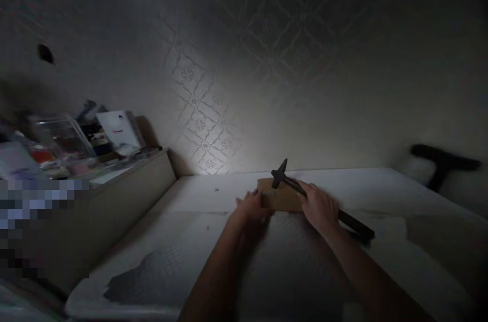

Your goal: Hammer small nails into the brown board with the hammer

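My right hand [319, 206] is wrapped round the dark handle of a hammer [279, 176]. The hammer head hovers over or rests near the top edge of a tan wooden block [285, 200]; contact cannot be made out. At the block's left end, my left hand [252, 206] grips it, with fingers along the top and side. Small thin marks that look like nails show on the block's face near the left fingers, too dim to tell for sure. Behind my right wrist, the end of the hammer handle sticks out to the lower right.
The block lies on a white table [198, 195] against a patterned wall [244, 83]. Tiny dark bits [216, 190] lie left of my hands. A cabinet [129, 210] at left carries a clear plastic box [63, 139] and a white box [120, 129]. A dark T-shaped object [444, 162] stands at right.
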`<state>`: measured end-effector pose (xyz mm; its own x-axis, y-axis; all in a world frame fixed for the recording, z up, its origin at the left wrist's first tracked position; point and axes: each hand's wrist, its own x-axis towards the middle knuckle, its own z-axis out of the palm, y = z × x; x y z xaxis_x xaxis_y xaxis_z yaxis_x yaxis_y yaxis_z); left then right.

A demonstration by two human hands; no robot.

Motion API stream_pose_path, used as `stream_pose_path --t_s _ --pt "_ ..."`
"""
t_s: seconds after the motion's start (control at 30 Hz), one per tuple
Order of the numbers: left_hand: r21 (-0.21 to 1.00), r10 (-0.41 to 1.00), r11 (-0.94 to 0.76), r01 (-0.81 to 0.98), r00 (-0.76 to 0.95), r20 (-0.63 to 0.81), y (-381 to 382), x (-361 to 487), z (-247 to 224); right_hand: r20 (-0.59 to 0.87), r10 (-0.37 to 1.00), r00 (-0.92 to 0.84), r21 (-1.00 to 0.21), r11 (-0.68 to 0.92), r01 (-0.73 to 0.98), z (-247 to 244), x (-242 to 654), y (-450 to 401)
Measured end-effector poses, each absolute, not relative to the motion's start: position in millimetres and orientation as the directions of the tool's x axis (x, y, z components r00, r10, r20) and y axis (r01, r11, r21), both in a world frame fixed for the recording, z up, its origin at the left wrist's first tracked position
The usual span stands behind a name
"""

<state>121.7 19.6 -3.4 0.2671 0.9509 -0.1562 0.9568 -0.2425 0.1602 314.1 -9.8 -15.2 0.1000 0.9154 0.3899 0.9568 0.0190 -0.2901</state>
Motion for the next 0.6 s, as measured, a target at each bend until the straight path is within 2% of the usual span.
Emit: stream_pose_path --t_s 0.3,0.6 --pt "0.169 0.949 -0.248 0.954 0.275 -0.156 17.3 121.4 -1.8 0.461 0.886 0.046 -0.249 0.080 0.965 -12.9 313.1 -12.6" --pt "0.135 0.949 -0.242 0.961 0.263 -0.176 15.9 122.2 0.9 0.449 0.893 0.023 -0.224 0.088 0.971 -9.4 310.1 -13.9"
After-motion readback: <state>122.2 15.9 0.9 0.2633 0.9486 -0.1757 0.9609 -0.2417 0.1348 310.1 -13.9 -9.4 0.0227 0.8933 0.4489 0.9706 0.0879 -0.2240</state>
